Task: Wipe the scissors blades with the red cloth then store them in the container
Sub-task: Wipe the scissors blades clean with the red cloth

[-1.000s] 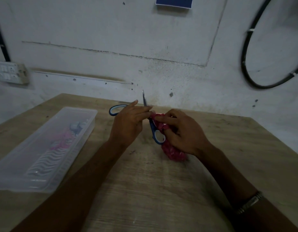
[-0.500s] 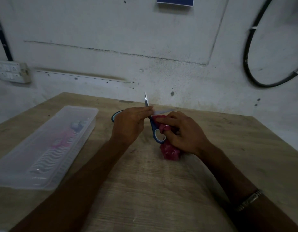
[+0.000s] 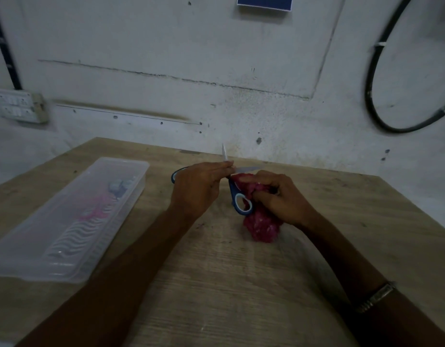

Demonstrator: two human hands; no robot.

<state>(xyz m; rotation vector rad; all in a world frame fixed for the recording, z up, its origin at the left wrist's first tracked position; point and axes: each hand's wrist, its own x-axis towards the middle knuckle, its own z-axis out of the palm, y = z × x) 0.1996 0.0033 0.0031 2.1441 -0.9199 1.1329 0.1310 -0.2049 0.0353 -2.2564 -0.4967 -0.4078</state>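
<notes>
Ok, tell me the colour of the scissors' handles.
Blue, with pale inner rings, on the scissors; the head view shows it.

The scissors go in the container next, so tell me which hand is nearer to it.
Left. The left hand, holding the scissors, is just right of the container, apart from it. The right hand, gripping the red cloth, is farther right, beyond the scissors.

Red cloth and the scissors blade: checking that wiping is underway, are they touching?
Touching. The head view shows the red cloth, bunched in the right hand, meeting the sideways blade of the open scissors.
</notes>
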